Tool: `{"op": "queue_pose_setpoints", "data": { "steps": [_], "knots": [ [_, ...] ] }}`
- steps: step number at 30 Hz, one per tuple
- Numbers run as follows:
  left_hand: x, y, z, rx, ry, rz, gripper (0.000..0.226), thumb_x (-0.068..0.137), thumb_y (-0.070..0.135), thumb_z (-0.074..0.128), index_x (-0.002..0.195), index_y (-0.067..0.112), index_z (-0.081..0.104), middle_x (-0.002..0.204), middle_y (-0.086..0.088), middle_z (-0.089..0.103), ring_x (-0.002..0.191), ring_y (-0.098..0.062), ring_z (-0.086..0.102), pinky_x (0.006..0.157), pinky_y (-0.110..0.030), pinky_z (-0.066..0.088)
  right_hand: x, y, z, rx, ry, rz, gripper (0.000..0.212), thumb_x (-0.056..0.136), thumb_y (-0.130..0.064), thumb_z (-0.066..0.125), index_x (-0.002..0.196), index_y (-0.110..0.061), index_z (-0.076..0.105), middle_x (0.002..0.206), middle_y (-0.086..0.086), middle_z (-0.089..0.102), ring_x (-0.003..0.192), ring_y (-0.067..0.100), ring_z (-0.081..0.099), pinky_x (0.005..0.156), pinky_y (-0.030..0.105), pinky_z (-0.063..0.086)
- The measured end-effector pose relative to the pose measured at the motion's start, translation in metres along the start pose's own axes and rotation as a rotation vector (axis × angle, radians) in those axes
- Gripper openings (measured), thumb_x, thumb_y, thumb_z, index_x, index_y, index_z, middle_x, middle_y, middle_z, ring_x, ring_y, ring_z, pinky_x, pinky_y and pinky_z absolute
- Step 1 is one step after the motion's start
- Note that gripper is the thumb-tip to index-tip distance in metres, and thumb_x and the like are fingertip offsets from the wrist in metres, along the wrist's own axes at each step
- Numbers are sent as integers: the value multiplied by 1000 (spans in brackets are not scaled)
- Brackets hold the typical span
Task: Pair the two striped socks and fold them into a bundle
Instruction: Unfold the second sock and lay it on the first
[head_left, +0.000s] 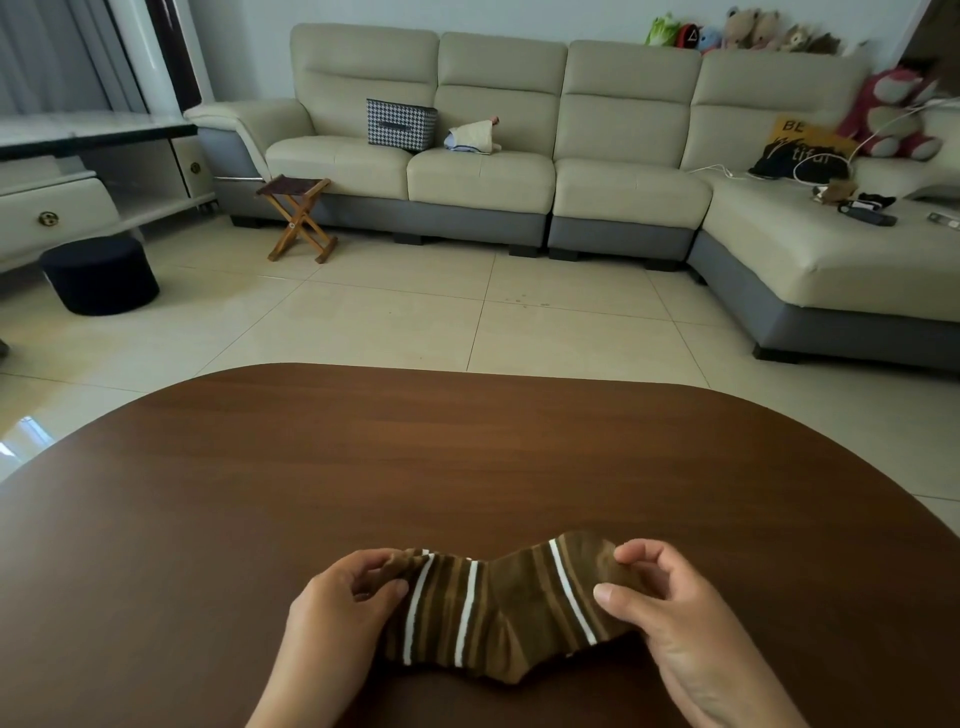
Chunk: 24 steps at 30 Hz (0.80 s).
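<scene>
While striped socks (511, 608) lie on table (363, 467), L hand (337, 603) & R hand (660, 603) each pinch an end.

Brown striped socks (511, 608) lie stacked flat on dark wood worktop (467, 457), near edge. Left hand (343, 608) pinches left end between thumb and fingers; right hand (670, 608) pinches right end likewise. Beige sofa (519, 130) across tiled floor (389, 322) beyond.
</scene>
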<state>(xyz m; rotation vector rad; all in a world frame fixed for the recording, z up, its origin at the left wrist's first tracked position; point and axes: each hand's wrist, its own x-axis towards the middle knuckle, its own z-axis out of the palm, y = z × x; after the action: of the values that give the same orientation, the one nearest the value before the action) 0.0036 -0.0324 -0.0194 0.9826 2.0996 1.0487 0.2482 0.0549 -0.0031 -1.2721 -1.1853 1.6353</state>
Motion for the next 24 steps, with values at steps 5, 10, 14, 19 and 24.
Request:
{"op": "queue_pose_setpoints", "data": {
  "steps": [5, 10, 14, 19, 24],
  "knots": [
    [0, -1, 1, 18, 11, 14, 30, 77, 17, 72, 78, 44, 59, 77, 13, 70, 75, 2, 63, 60, -9, 38, 0, -2, -2, 108, 92, -14, 17, 76, 11, 61, 77, -5, 67, 62, 4, 75, 75, 20, 66, 70, 28, 48],
    [1, -1, 1, 11, 31, 12, 27, 77, 17, 72, 83, 40, 61, 75, 16, 67, 73, 3, 61, 61, -11, 39, 4, 2, -9, -28, 173, -16, 22, 79, 8, 62, 77, -13, 69, 86, 12, 72, 87, 24, 66, 83, 36, 50],
    [1, -1, 2, 7, 56, 6, 24, 76, 18, 72, 92, 35, 65, 72, 17, 65, 71, 5, 59, 61, -13, 39, 3, -1, -9, -358, 220, -38, 20, 81, -5, 65, 74, -24, 69, 87, -5, 70, 85, 8, 64, 70, 22, 49],
    [0, 1, 3, -8, 101, 4, 28, 77, 20, 71, 103, 29, 67, 73, 14, 66, 72, 5, 57, 61, -14, 38, 2, -2, 2, -860, 223, -177, 24, 89, -11, 55, 81, -32, 64, 93, -16, 52, 85, 0, 48, 81, 16, 36],
    [-1, 3, 2, -37, 128, 11, 28, 79, 19, 70, 103, 31, 65, 72, 13, 66, 71, 7, 56, 59, -8, 35, 4, 7, 2, -1109, 228, -303, 27, 91, -11, 48, 104, -25, 68, 96, -15, 44, 98, 2, 43, 85, 9, 28]
  ]
}}
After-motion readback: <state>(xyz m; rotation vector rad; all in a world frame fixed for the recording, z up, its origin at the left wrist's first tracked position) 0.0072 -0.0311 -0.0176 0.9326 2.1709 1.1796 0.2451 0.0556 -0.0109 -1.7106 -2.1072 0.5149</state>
